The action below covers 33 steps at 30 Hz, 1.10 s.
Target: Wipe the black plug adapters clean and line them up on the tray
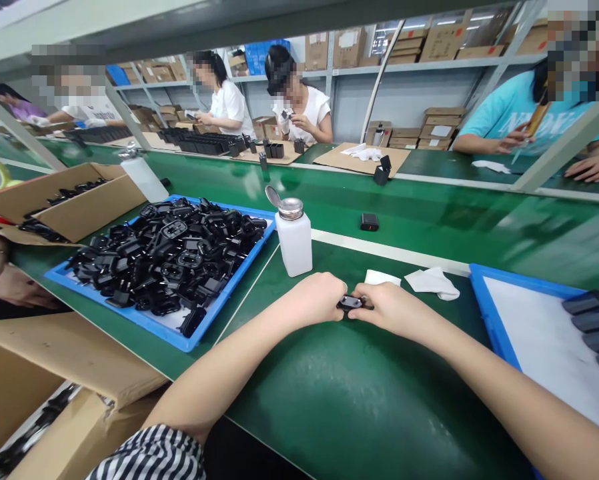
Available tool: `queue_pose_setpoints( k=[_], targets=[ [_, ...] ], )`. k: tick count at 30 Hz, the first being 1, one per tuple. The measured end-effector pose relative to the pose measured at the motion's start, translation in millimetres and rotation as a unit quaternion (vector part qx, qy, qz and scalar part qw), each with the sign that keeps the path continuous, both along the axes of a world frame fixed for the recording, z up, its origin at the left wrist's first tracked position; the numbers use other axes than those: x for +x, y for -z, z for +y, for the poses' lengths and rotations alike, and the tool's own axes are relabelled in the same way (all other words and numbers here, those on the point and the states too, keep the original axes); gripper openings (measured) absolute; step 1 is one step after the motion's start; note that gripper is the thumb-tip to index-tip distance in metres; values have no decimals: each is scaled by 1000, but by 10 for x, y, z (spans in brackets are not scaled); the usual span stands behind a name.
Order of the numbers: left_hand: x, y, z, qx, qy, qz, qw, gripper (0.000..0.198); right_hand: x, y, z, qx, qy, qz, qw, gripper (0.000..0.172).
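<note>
We pinch one black part [350, 304] between left hand [318, 299] and right hand [390, 308], leftward plug heap [164, 257] apparently pending, rightward dark blocks [590, 328] apparently done.

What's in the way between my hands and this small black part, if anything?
Nothing visible: your left hand and right hand hold the black part directly. The open-lidded white bottle stands beyond your left hand, not between.

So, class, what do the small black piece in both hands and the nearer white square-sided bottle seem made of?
Black piece: perhaps hard, glossy plastic, from its pale sheen, though it is partly hidden. White bottle: likely satin plastic, judging by its milky, softly shaded walls.
</note>
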<state>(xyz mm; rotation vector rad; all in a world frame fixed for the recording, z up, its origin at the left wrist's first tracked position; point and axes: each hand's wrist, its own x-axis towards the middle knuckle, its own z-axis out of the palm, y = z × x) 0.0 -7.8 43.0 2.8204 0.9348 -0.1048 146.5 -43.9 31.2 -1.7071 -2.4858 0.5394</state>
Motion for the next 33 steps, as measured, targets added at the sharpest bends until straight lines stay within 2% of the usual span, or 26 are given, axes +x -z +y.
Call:
queue_pose_setpoints(
  k=[8,17,23,29,33],
  targets=[
    [20,45,-61,39,11,-6,999,17,-10,-2,-30,-11,6,22,1000,11],
    [35,23,-64,27,-6,4,1000,16,4,-7,-43,-17,16,61,998,10],
    [18,45,19,-27,-12,2,1000,16,-21,-26,-58,-27,27,35,999,9],
    [129,-42,92,-71,-32,60,995,26,-72,-57,-13,-13,23,-37,999,15],
    [205,-108,29,-59,-48,74,994,12,-94,-69,-29,-10,10,-57,998,15]
  ],
)
